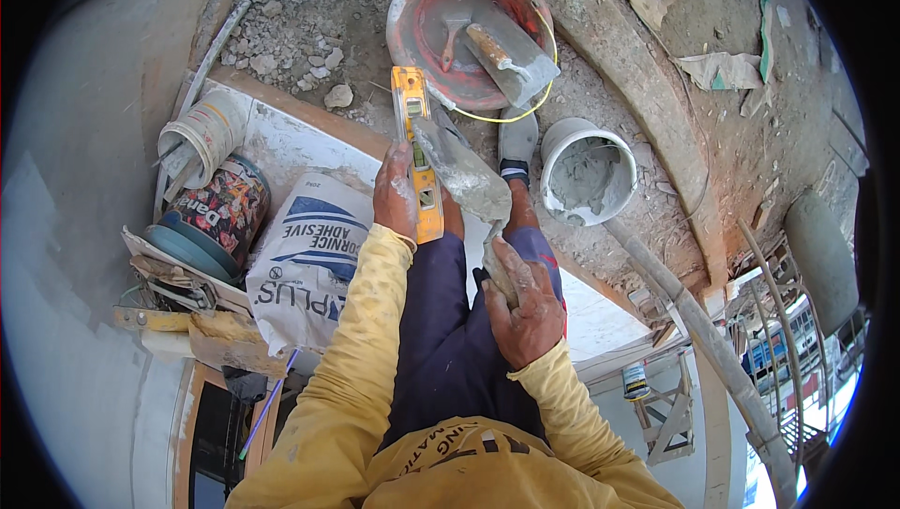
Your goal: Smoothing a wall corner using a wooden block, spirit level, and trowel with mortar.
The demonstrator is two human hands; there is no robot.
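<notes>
My left hand (pixel 396 186) grips a yellow spirit level (pixel 427 209), held lengthwise above my knees. My right hand (pixel 520 307) is closed round the handle of a cement-smeared trowel (pixel 464 181), whose grey blade reaches up to the level's right side; I cannot tell if they touch. Beyond the level, a red-orange basin (pixel 408 17) with grey residue holds a paintbrush (pixel 452 36) and a second trowel (pixel 520 68). Right of my foot stands a white bucket (pixel 553 200) of grey mix.
To my left are a white sack (pixel 300 275), a stained bucket (pixel 197 129), a dark printed pail (pixel 211 218) and stacked boards (pixel 216 340). A long pole (pixel 694 326) runs along my right. Rubble (pixel 291 36), scrap cardboard (pixel 722 68) and a plank (pixel 637 97) lie on the ground.
</notes>
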